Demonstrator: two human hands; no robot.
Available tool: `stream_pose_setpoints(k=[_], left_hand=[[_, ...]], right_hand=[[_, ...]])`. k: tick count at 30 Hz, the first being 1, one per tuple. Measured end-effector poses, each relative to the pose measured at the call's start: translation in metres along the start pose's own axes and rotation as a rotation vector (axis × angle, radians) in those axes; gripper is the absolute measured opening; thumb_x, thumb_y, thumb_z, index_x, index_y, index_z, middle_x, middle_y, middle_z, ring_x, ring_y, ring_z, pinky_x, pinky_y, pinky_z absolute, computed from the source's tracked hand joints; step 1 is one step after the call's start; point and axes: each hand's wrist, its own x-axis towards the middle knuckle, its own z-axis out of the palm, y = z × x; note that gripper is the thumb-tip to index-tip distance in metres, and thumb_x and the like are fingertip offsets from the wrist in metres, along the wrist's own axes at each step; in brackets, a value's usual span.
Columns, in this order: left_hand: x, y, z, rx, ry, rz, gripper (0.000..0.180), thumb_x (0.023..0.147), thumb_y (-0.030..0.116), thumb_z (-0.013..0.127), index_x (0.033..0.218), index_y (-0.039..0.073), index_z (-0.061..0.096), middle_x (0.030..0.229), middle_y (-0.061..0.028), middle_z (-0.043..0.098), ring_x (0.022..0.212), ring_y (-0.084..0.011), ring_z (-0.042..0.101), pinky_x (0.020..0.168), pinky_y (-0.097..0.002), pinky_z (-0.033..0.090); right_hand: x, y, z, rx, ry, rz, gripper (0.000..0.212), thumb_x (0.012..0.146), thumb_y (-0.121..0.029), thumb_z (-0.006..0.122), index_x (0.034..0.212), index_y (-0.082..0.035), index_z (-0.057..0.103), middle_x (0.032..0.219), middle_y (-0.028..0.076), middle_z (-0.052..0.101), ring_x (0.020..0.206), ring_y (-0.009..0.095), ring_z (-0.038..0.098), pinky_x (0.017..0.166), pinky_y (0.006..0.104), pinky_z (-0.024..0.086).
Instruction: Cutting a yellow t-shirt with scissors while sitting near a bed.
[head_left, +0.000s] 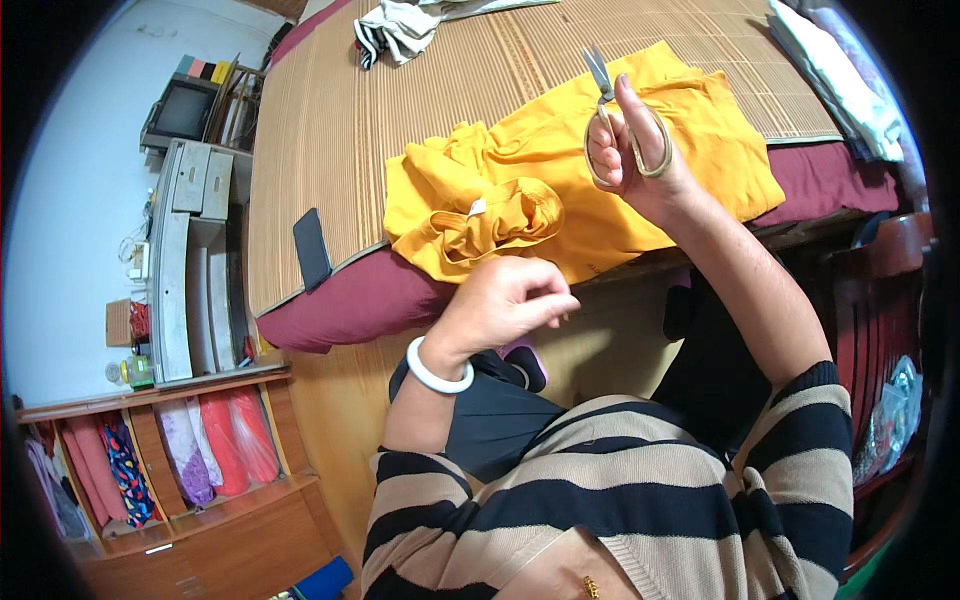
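Note:
A pair of scissors point(603, 88) with pale loop handles is in my right hand point(645, 165), over the right part of a yellow garment point(570, 180). Its blades point up and away from me, slightly parted, and my thumb is raised beside them. My left hand point(505, 305), a white bangle point(438, 378) at its wrist, hovers at the garment's near edge with fingers curled into a pinch. Whatever the pinch may hold is too small to make out. The garment lies bunched on the bed mat, its gathered opening point(500, 215) showing a small white label point(477, 208).
The garment rests on a woven mat point(330, 130) above a maroon bed cover point(350, 310). A dark phone point(312, 248) lies at the mat's left edge. Folded cloths point(400, 30) sit at the far side. A red-brown wooden chair point(890, 250) stands to the right, a cabinet point(190, 270) to the left.

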Motion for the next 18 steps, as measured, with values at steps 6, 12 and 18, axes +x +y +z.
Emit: stream_pose_setpoints(k=[6,12,18], left_hand=[[0.000,-0.017,0.024,0.262,-0.107,0.018,0.019,0.088,0.022,0.066,0.081,0.005,0.063,0.065,-0.0040,0.064,0.060,-0.0146,0.063,0.057,-0.0276,0.048],[-0.002,-0.038,0.040,0.415,-0.093,0.089,0.023,0.086,0.029,0.066,0.081,0.008,0.063,0.068,-0.0078,0.064,0.063,-0.0228,0.063,0.059,-0.0347,0.047],[0.007,-0.061,0.064,0.572,-0.115,0.108,0.027,0.083,0.034,0.067,0.077,0.008,0.062,0.070,-0.0117,0.063,0.068,-0.0330,0.062,0.061,-0.0427,0.047]], right_hand=[[0.003,0.007,0.007,-0.072,0.036,0.050,0.059,0.094,-0.067,0.039,0.069,-0.013,0.044,0.054,-0.003,0.038,0.045,0.009,0.034,0.047,0.0243,0.026],[0.007,0.008,-0.007,-0.276,0.021,0.052,0.054,0.090,-0.062,0.051,0.070,-0.012,0.048,0.056,-0.001,0.045,0.048,0.010,0.045,0.047,0.0225,0.033],[0.002,0.010,-0.001,-0.572,0.216,0.116,0.051,0.084,-0.061,0.061,0.074,-0.011,0.054,0.063,0.000,0.050,0.054,0.010,0.050,0.053,0.0242,0.043]])
